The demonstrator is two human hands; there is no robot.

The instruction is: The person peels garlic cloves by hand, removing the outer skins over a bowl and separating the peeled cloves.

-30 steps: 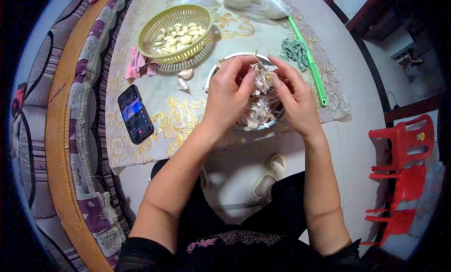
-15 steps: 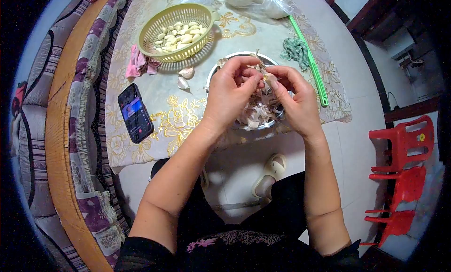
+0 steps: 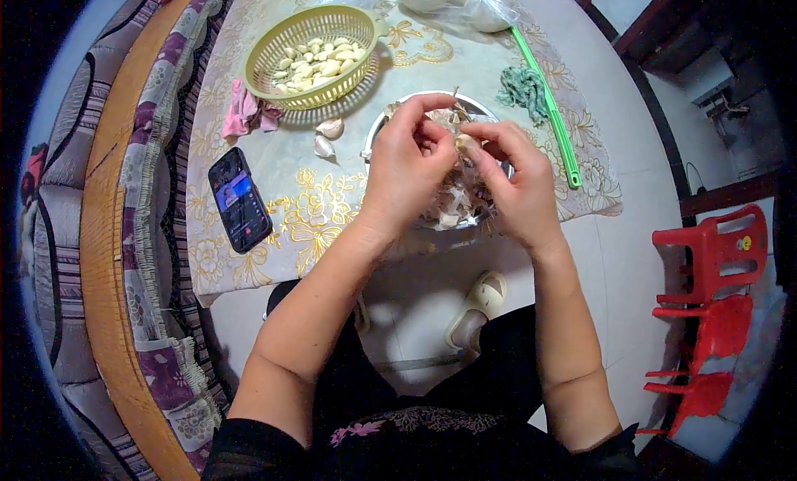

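Note:
Both hands meet above a metal bowl point(image 3: 370, 141) heaped with dry garlic skins point(image 3: 452, 205). Between the thumb and forefinger of my right hand point(image 3: 525, 178) is a garlic clove point(image 3: 465, 141), pale and partly covered by the fingers. My left hand point(image 3: 404, 170) is closed in a pinch right beside the clove; what its fingertips hold, if anything, is hidden. Two unpeeled garlic pieces, a larger garlic piece point(image 3: 330, 129) and a smaller one point(image 3: 324, 146), lie on the tablecloth left of the bowl. Peeled cloves point(image 3: 320, 63) fill the bottom of a yellow-green plastic basket point(image 3: 270, 45).
A phone point(image 3: 241, 200) with its screen lit lies at the left of the table point(image 3: 324, 232). A pink cloth point(image 3: 242, 112) sits by the basket. At the right are a green mesh bundle point(image 3: 523, 92), a long green stick point(image 3: 560, 132) and a plastic bag point(image 3: 461, 6). Red chairs point(image 3: 710, 257) stand beyond.
My right hand has shifted slightly down and left, and its fingers have closed in around the clove. My left fingers have curled tighter. Everything else on the table stays put.

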